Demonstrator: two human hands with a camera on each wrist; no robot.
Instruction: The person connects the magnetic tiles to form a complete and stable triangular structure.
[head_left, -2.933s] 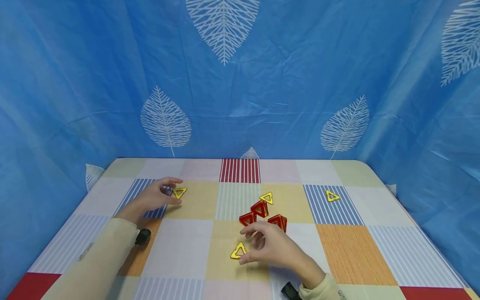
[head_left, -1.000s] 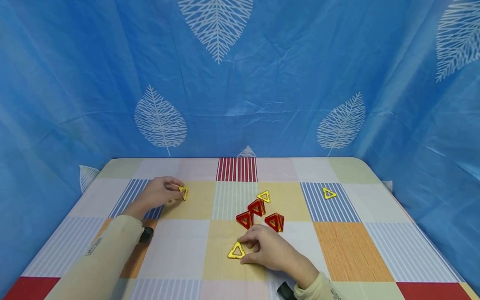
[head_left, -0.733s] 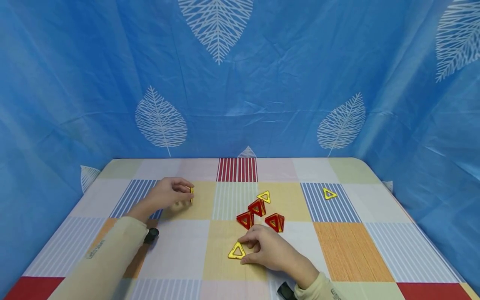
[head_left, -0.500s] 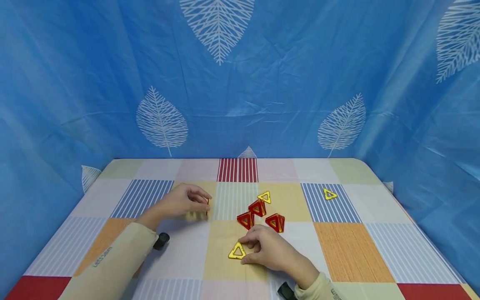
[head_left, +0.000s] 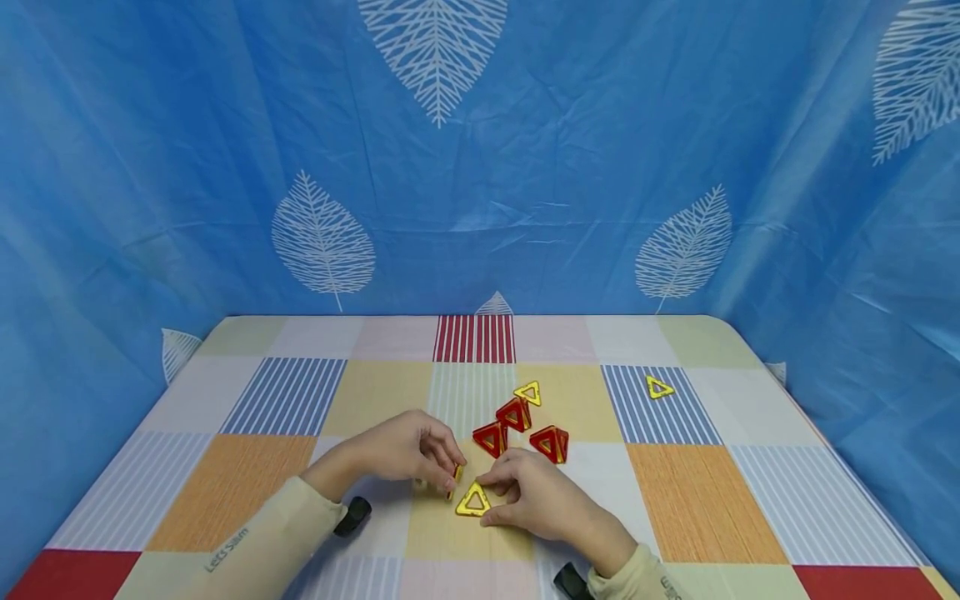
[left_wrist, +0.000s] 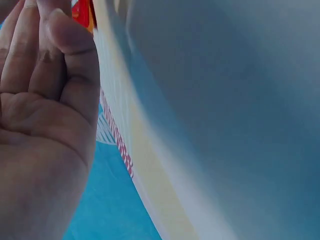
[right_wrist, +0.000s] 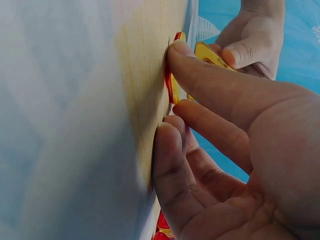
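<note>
My left hand (head_left: 416,450) pinches a yellow triangle tile (head_left: 457,477) between thumb and fingers, tilted up on its edge. Just right of it, a second yellow triangle tile (head_left: 472,512) lies flat on the table. The thumb and index finger of my right hand (head_left: 536,496) grip this flat tile at its right side; in the right wrist view, the flat tile (right_wrist: 174,85) shows a red edge beneath the yellow. The raised tile (right_wrist: 204,51) faces it, a small gap apart. In the left wrist view, my left palm (left_wrist: 45,120) hides the tile it holds.
Behind my right hand stand three red pyramid-like pieces (head_left: 491,438). A yellow triangle (head_left: 537,393) touches the rearmost one. Another yellow triangle (head_left: 650,387) lies far right. A blue leaf-print curtain (head_left: 525,208) closes off the back of the patchwork-covered table (head_left: 360,517).
My left hand has taken hold of the yellow tile at the far left and carried it right and nearer, beside the other tile. My right hand has closed on the flat tile, then stayed still.
</note>
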